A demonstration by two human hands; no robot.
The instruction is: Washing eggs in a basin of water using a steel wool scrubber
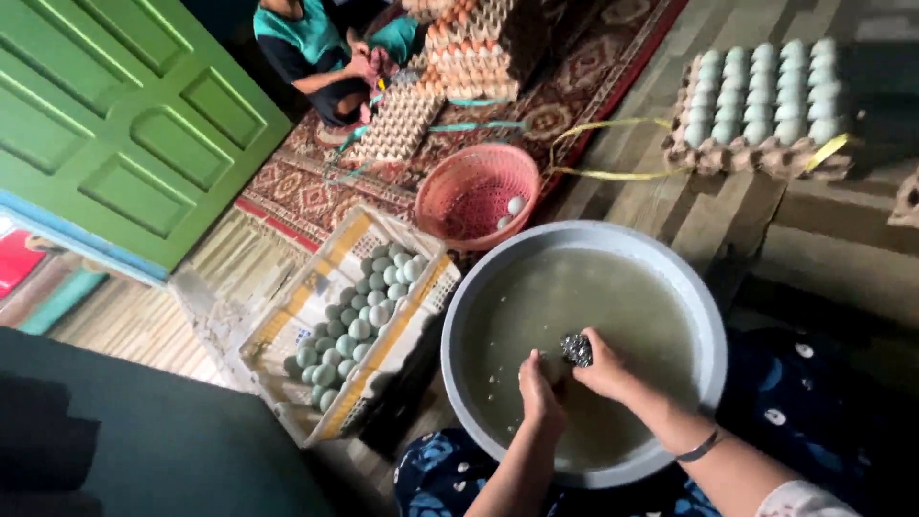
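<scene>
A wide grey basin (699, 316) of cloudy water sits in front of me. My left hand (539, 388) is closed around something in the water, probably an egg, mostly hidden by my fingers. My right hand (601, 366) grips a dark metal scouring pad (576, 349) and presses it against what the left hand holds. Both hands meet just above the water surface near the basin's middle.
A crate (287, 325) of pale green eggs stands left of the basin. A pink plastic basket (459, 182) with a few eggs lies behind it. A tray stack of pale eggs (761, 158) is at the back right. Another person (321, 53) sits on a patterned rug beside brown egg trays (397, 124). A green door (124, 115) is at left.
</scene>
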